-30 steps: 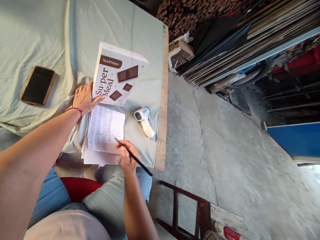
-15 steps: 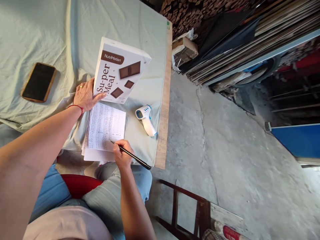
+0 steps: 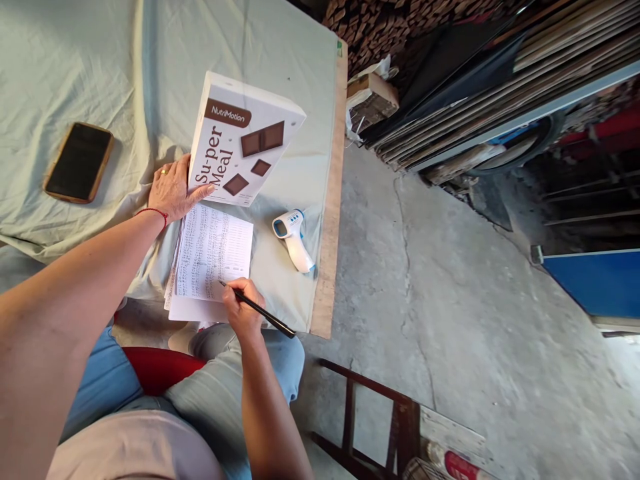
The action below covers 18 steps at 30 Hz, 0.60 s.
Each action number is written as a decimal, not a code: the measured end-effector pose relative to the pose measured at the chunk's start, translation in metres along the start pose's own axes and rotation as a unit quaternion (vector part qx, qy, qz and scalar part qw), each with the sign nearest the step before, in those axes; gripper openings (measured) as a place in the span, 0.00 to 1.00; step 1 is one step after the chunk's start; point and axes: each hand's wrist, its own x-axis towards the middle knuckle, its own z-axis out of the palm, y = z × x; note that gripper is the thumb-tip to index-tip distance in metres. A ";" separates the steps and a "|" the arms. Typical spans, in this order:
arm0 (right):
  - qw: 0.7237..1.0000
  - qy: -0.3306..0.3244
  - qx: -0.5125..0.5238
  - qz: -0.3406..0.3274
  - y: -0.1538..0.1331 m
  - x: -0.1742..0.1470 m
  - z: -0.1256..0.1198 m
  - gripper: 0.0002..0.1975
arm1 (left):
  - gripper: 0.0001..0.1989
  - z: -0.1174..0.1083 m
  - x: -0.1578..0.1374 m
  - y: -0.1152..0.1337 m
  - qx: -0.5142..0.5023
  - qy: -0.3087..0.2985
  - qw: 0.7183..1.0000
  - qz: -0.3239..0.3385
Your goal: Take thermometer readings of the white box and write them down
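Observation:
My left hand [image 3: 175, 188] grips the lower left corner of a white NutriMotion box [image 3: 235, 143], its thumb across the printed front and its fingers along the side. The box stands upright, leaning a little. Just in front of it lies a stack of papers [image 3: 213, 250], the top sheet covered in rows of small handwriting. Pinched in my right hand [image 3: 245, 308] is a black pen [image 3: 267, 315], its tip on or just above the sheet's lower part. A white and blue infrared thermometer [image 3: 294, 240] rests right of the papers.
Far left on the pale tablecloth [image 3: 200, 33] lies a phone [image 3: 79, 162] in a brown case. The wooden table edge [image 3: 333, 200] runs along the right. Beyond it are a concrete floor [image 3: 375, 253], a dark wooden stool or chair [image 3: 370, 393] and stacked boards [image 3: 450, 93].
The pen's back end has swung slightly left and its tip has shifted a touch left on the sheet. My left hand and the box keep their place.

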 end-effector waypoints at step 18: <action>0.996 0.041 -0.039 -0.070 0.008 -0.004 0.002 0.07 | 0.41 -0.002 -0.002 0.002 0.013 0.007 1.000 0.008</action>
